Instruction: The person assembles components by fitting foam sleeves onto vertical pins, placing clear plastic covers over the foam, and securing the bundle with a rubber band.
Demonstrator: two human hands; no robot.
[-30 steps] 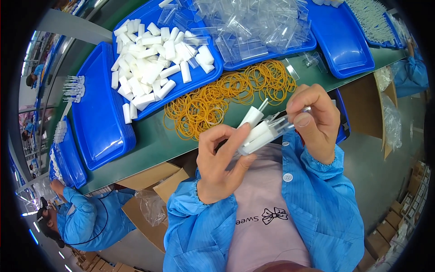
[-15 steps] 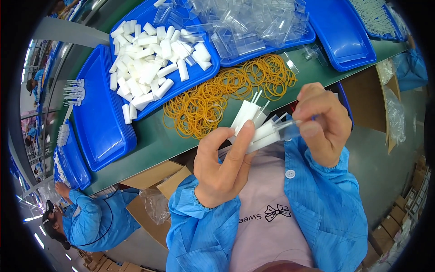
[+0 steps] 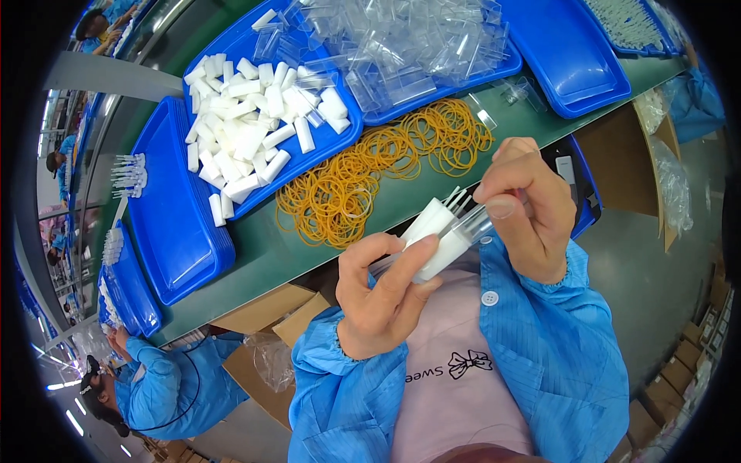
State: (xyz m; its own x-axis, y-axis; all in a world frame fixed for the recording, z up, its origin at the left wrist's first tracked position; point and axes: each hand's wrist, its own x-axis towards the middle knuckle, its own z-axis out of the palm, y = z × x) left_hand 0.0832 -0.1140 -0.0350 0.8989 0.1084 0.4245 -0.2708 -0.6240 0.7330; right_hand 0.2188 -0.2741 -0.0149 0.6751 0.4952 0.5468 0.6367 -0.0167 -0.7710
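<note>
Near the table's front edge, my left hand is closed around a few white cylindrical pieces. Thin white sticks poke out of their far ends. My right hand pinches a clear plastic sleeve between thumb and forefinger. The sleeve's left end meets the white pieces; whether it goes around them I cannot tell. Just beyond my hands lies a pile of yellow rubber bands on the green table.
Loose white pieces fill a blue tray at the back left, and clear plastic parts heap in the one beside it. More blue trays stand to the right and left. A co-worker in blue sits at lower left; cardboard boxes flank me.
My right hand has moved slightly left with the clear sleeve, bringing it up against the white pieces. My left hand has tilted them a little. The whole view has shifted slightly.
</note>
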